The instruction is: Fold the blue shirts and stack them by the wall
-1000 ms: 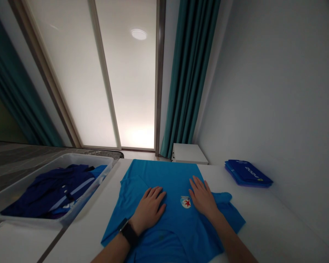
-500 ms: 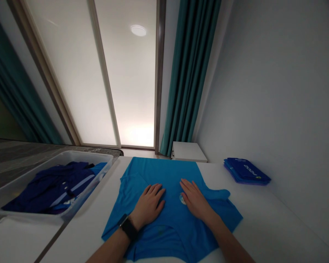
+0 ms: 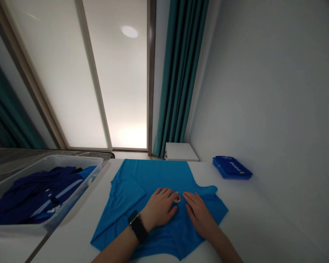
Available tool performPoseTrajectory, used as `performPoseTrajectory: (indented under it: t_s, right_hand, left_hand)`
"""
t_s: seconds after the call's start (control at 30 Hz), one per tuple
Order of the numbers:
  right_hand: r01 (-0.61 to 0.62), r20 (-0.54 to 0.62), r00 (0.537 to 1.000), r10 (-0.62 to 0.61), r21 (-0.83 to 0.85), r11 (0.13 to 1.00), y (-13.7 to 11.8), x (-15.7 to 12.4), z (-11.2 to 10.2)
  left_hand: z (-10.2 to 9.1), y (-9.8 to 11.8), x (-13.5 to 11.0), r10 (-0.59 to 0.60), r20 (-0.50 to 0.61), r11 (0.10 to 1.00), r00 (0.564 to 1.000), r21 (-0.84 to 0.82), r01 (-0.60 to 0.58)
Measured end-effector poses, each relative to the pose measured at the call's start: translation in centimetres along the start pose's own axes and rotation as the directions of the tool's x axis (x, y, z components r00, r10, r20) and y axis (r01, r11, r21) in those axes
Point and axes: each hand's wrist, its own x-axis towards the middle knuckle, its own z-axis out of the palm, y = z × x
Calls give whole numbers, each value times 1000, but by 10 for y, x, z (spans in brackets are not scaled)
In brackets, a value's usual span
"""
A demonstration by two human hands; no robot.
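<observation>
Lying flat on the white tabletop (image 3: 74, 230), a blue shirt (image 3: 156, 171) is spread between a plastic bin (image 3: 98, 161) and a pile of folded clothes (image 3: 231, 167). It is touched from above by both hands: the left hand (image 3: 159, 206) is laid just left of a small badge (image 3: 177, 197), the right hand (image 3: 199, 214) just right of it. The fingers are stretched out and nothing is gripped; such flat contact seems to let the cloth be pressed without being bunched. A watch (image 3: 137, 225) is worn on the left wrist. Dark clothes (image 3: 41, 190) are heaped in the bin, presumably held together by its sides, while the folded pile is set apart, apparently so that it is not disturbed.
</observation>
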Motion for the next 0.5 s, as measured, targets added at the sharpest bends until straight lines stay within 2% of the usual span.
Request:
performPoseTrajectory:
  t_s: [0.13,0.27,0.37,0.5]
  right_hand:
    - [-10,-204,979,16,30,999,18,-17,3]
    - [-67,-390,918,75,35,997,40,-33,0]
    - [-120,-446,886,125,38,992,57,-43,-8]
    - [-201,-441,879,182,3,980,75,-55,-19]
  left_hand:
    - [1,27,28,32,63,999,997,16,-33]
    - [10,46,44,70,88,997,994,20,-72]
    - [20,50,46,99,73,995,992,6,-100]
    - [33,46,44,141,53,990,989,-29,-140]
